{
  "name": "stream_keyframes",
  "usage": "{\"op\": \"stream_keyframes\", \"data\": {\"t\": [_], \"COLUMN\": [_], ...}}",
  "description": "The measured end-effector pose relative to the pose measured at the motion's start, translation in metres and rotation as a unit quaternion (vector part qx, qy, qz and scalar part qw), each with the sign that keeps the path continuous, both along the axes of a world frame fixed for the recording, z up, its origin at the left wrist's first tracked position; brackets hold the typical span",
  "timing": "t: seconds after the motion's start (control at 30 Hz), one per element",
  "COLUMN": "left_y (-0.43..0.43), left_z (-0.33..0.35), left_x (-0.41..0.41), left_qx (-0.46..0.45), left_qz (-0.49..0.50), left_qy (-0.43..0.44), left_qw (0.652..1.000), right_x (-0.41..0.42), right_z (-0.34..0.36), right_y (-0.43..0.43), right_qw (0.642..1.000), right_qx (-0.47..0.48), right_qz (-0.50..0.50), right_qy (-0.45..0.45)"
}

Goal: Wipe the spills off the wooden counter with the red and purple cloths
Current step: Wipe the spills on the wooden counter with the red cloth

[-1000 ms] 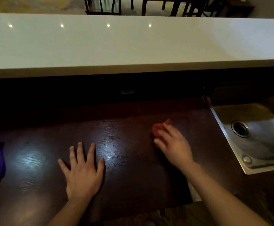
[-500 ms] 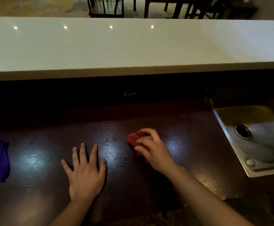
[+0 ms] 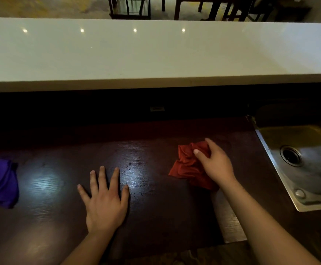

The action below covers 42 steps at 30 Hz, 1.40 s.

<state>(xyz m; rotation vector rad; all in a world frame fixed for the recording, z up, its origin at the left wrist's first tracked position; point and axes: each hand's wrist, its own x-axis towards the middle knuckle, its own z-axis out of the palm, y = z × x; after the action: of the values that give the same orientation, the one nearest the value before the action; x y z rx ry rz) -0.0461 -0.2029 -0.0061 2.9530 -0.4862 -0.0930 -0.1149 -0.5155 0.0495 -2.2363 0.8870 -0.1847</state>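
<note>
My right hand (image 3: 216,163) presses on the crumpled red cloth (image 3: 187,165) on the dark wooden counter (image 3: 155,217), right of centre, with fingers curled over the cloth's top. Small dark droplets of spill (image 3: 134,165) speckle the wood to the left of the cloth, in the glare. My left hand (image 3: 104,199) lies flat on the counter with fingers spread and nothing in it, just left of the droplets. The purple cloth (image 3: 0,183) lies bunched at the far left edge of the view, untouched.
A steel sink (image 3: 312,169) with a drain is set into the counter at the right. A raised white ledge (image 3: 155,54) runs across the back, with deep shadow under it. Dark chairs and table legs stand beyond it.
My right hand slid the red cloth left half a second ago, then back to the right, where the cloth now lies more spread out. My left hand has stayed flat in place.
</note>
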Motion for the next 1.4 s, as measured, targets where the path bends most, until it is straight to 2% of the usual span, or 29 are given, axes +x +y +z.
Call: {"op": "stream_keyframes", "data": {"t": [0.1, 0.17, 0.27, 0.37, 0.43, 0.57, 0.63, 0.7, 0.8, 0.9, 0.97, 1.07, 1.17, 1.3, 1.4], "left_y": [0.0, 0.001, 0.001, 0.0, 0.0, 0.001, 0.0, 0.0, -0.001, -0.001, -0.001, 0.0, -0.001, 0.0, 0.002], "left_z": [0.0, 0.0, -0.002, -0.002, -0.001, -0.001, 0.001, 0.002, 0.004, 0.005, 0.005, 0.006, 0.007, 0.008, 0.009], "left_x": [0.0, 0.0, 0.0, 0.0, 0.0, 0.0, 0.001, 0.001, 0.0, 0.0, 0.0, 0.0, -0.001, -0.001, -0.001], "left_qx": [-0.001, -0.003, -0.006, -0.009, -0.007, -0.002, -0.003, -0.006, -0.008, -0.006, -0.009, -0.008, -0.008, -0.01, -0.031], "left_qz": [0.002, 0.0, -0.002, -0.003, -0.001, 0.002, 0.004, 0.005, 0.008, 0.009, 0.009, 0.01, 0.009, 0.005, 0.001], "left_qy": [-0.001, -0.001, -0.007, -0.011, -0.005, 0.007, 0.012, 0.012, 0.015, 0.018, 0.019, 0.024, 0.023, 0.028, 0.034], "left_qw": [1.0, 1.0, 1.0, 1.0, 1.0, 1.0, 1.0, 1.0, 1.0, 1.0, 1.0, 1.0, 1.0, 1.0, 0.999], "right_x": [-0.004, -0.009, -0.02, -0.027, -0.017, 0.033, 0.052, 0.058, 0.04, 0.017, 0.011, 0.007, 0.005, -0.01, -0.026], "right_z": [-0.003, -0.011, -0.032, -0.042, -0.04, -0.038, -0.035, -0.035, -0.04, -0.045, -0.043, -0.034, -0.032, -0.039, -0.039], "right_y": [0.002, 0.017, 0.036, 0.01, -0.017, -0.014, 0.016, 0.053, 0.101, 0.096, 0.072, 0.041, 0.054, 0.087, 0.069], "right_qw": [0.983, 0.951, 0.899, 0.871, 0.883, 0.933, 0.935, 0.921, 0.889, 0.85, 0.854, 0.891, 0.915, 0.895, 0.874], "right_qx": [-0.156, -0.237, -0.319, -0.363, -0.36, -0.272, -0.269, -0.291, -0.312, -0.336, -0.351, -0.34, -0.315, -0.326, -0.338], "right_qz": [0.083, 0.17, 0.263, 0.301, 0.246, 0.11, 0.133, 0.206, 0.324, 0.403, 0.377, 0.273, 0.209, 0.283, 0.334], "right_qy": [0.043, 0.103, 0.144, 0.139, 0.171, 0.206, 0.192, 0.157, 0.085, 0.046, 0.065, 0.131, 0.143, 0.113, 0.104]}}
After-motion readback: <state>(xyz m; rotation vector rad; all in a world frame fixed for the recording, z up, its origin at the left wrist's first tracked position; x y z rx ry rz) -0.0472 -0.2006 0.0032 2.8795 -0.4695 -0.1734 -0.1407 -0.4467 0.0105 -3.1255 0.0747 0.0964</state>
